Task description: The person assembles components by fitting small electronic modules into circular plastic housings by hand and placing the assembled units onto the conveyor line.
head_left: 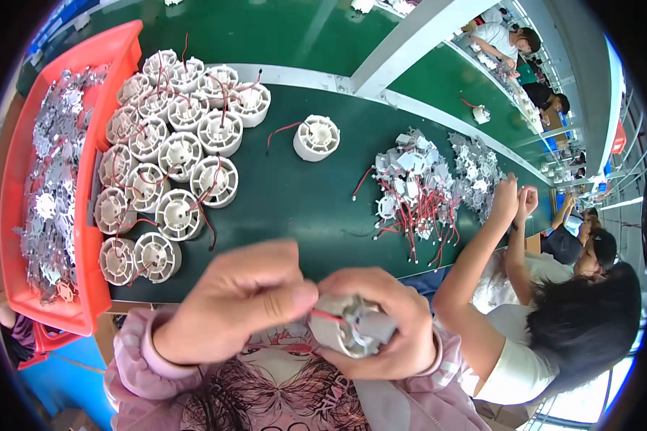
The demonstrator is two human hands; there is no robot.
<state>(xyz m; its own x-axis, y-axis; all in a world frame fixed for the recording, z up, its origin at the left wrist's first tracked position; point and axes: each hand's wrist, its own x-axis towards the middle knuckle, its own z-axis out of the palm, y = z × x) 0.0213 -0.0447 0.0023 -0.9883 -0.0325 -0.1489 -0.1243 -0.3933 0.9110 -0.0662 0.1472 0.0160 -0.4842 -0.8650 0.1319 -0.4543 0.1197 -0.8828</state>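
Closest in, the right hand is clenched around a small round white plastic housing, cupping it from below and the right in front of the person's pink printed shirt. The left hand meets it from the left, thumb and forefinger pinched on a thin red wire that runs into the housing's top.

Just beyond the grip lies the dark green work surface. Up and to the left of the grip stands a cluster of round white ribbed plastic housings with red leads, packed side by side. Left of these sits a long orange plastic bin filled with flat silvery metal parts.

Up and to the right of the grip is a loose pile of small white pieces with red wires. A single white housing stands apart, straight beyond the grip. To the right, a neighbouring person's raised hands hover by that pile.
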